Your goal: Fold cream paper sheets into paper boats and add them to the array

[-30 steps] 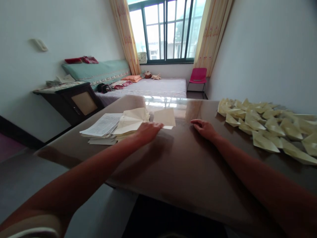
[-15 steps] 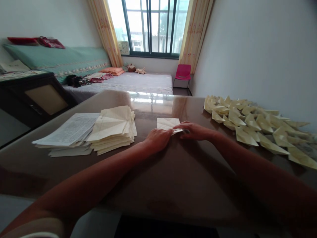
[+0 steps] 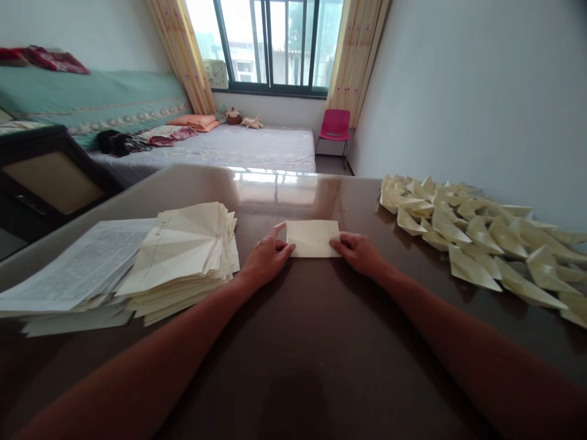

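Both hands have come in close since a moment ago, and now the paper lies flat and straight between them. Nearest to me is the brown table (image 3: 293, 342), dark and shiny, with my two arms reaching out over it. My left hand (image 3: 265, 260) pinches the left edge of the folded paper (image 3: 313, 238), and its pointing finger sticks up apart from the others. My right hand (image 3: 361, 252) grips the right edge with its fingers bunched close together. The paper sits in the middle of the table.

On the left is a stack of creased sheets (image 3: 183, 256), lying partly over some printed pages (image 3: 77, 269). On the right is a big heap of folded paper shapes (image 3: 477, 235) with pointy ends, near the white wall.

Past the table is a bed (image 3: 257, 146) with clothes and small toys on it. A pink chair (image 3: 335, 124) stands in the corner. Farthest away is a window (image 3: 270, 43) with yellow curtains (image 3: 177, 43).
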Motion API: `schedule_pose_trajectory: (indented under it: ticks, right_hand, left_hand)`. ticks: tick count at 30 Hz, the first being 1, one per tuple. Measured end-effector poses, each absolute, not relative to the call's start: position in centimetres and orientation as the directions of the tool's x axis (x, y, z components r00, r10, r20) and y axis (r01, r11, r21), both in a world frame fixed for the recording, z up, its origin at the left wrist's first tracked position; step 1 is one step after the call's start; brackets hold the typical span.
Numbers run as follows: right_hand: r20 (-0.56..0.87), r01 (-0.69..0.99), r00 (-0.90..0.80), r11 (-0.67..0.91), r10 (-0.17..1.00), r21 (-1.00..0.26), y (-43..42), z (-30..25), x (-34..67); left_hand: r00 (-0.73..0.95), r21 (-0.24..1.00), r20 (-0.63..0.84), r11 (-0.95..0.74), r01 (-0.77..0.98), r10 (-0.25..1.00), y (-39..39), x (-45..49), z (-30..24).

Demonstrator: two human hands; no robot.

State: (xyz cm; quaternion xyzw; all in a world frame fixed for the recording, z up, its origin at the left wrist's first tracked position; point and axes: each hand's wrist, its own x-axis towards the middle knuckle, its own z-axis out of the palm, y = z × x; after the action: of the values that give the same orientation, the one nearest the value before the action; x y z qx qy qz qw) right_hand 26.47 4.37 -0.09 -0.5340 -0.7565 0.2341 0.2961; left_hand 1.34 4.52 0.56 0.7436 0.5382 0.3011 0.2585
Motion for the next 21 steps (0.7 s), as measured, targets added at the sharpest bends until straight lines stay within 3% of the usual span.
schedule_pose_trajectory:
  ticks: [3,6,11,21]
  right_hand:
    - [0.278,0.798,-0.154,0.285,0.948,-0.532,4.6,-0.4,25.6]
    - [0.293,0.812,-0.108,0.254,0.95,-0.525,4.7,-0.7,25.3]
    - [0.292,0.814,-0.175,0.305,0.94,-0.494,4.6,-0.8,25.3]
    - [0.27,0.885,-0.164,0.263,0.949,-0.385,4.7,-1.0,24.7]
  left_hand:
    - [0.217,0.628,0.183,-0.284,0.725,0.959,4.3,1.5,0.8]
    - [0.256,0.539,0.166,-0.305,0.785,0.952,4.2,1.4,0.7]
    - [0.324,0.388,0.18,-0.37,0.844,0.929,3.9,1.5,0.4]
    - [0.36,0.187,0.145,-0.382,0.905,0.922,3.5,2.0,0.9]
